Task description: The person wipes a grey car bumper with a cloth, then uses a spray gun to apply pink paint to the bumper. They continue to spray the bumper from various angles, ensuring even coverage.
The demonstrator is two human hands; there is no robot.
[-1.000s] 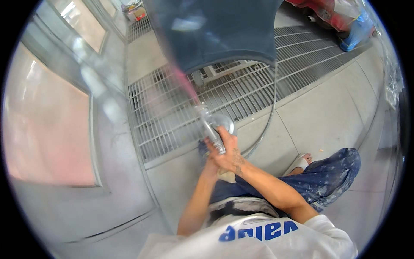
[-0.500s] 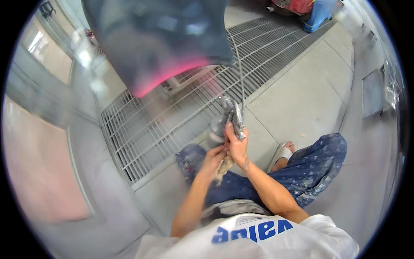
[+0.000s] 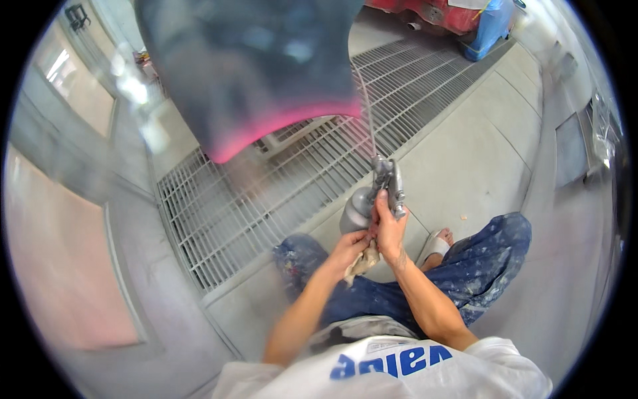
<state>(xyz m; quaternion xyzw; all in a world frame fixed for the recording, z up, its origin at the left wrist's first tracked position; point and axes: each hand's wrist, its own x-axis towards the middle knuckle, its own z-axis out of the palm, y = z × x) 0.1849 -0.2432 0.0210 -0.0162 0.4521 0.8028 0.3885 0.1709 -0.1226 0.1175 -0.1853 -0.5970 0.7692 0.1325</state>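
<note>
A metal spray gun (image 3: pixel 385 174) with a rounded grey cup (image 3: pixel 356 214) is in my right hand (image 3: pixel 391 229), whose fingers wrap round its handle. The cup leans out to the left of the handle. My left hand (image 3: pixel 347 251) is closed on a crumpled beige rag (image 3: pixel 362 264), just below the cup and close against my right hand. Its fingertips are partly hidden there. Ahead of the gun, a large dark panel (image 3: pixel 252 73) with a bright pink lower edge fills the upper middle; the gun stands apart from it.
A thin hose (image 3: pixel 367 110) runs beside the panel toward the gun. Beneath lies a metal floor grating (image 3: pixel 299 169), bordered by pale floor slabs (image 3: pixel 458 149). A red vehicle (image 3: pixel 438 14) with blue plastic sheeting (image 3: pixel 490 30) stands far right. Windowed wall panels (image 3: pixel 66 259) line the left.
Both hands, with the spray gun and rag, have moved to the right. The panel and the red vehicle sit slightly lower in the picture.
</note>
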